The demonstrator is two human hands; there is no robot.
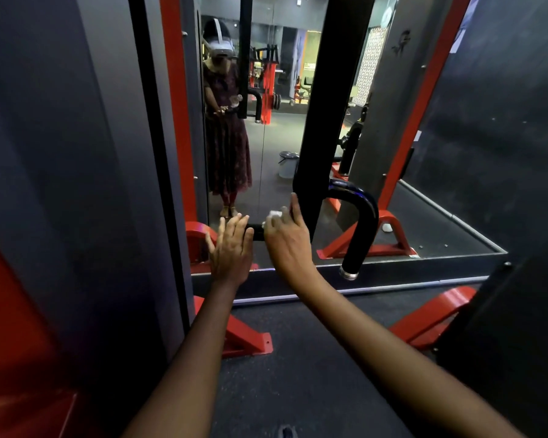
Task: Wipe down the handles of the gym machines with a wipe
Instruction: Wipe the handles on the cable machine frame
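Before a gym mirror (276, 147), the right hand (287, 241) pinches a white wipe (274, 216) against the black handle (256, 233) to clean it, while the left hand (231, 245) hovers beside, fingers relaxed and empty.

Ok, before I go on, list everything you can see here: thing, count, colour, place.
wipe: one, white, under the right hand's fingers on the left handle
left handle: one, black, short bar between the two hands
curved handle: one, black with silver end cap, right of the upright
upright: one, black, centre
mirror: one, behind the machine, reflecting the gym
frame feet: several, red, on the floor
bucket: one, white, reflected in the mirror
left hand: open, fingers straight, beside the left handle
right hand: holds the wipe
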